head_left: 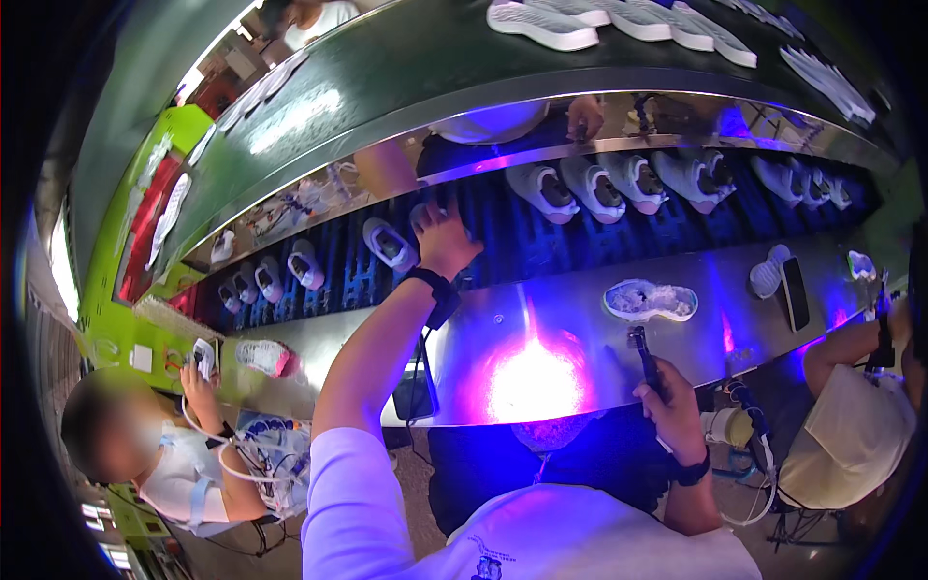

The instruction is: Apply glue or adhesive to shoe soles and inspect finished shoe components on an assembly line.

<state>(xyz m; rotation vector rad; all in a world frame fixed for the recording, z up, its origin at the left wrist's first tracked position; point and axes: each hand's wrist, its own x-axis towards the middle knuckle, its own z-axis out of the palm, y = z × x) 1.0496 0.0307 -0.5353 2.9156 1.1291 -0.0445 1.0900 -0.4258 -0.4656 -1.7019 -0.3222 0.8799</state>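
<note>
My left hand (447, 242) reaches far forward over the dark slatted conveyor. Its fingers are spread round a pale shoe, which they mostly hide. Just left of it on the conveyor sits another pale shoe (389, 244). Low on the right, my right hand (675, 411) is closed round a brush-like tool (648, 360) with a dark handle, its head pointing away from me. Just beyond that head, a white shoe sole (650, 301) lies inner side up on the metal bench (580, 290).
More shoes (604, 191) stand along the conveyor on both sides. White soles (541, 24) lie on the green upper shelf. A phone (416, 391) rests by my left arm, another dark phone (795, 293) farther right. People sit at left and right. Bright light glares off the bench.
</note>
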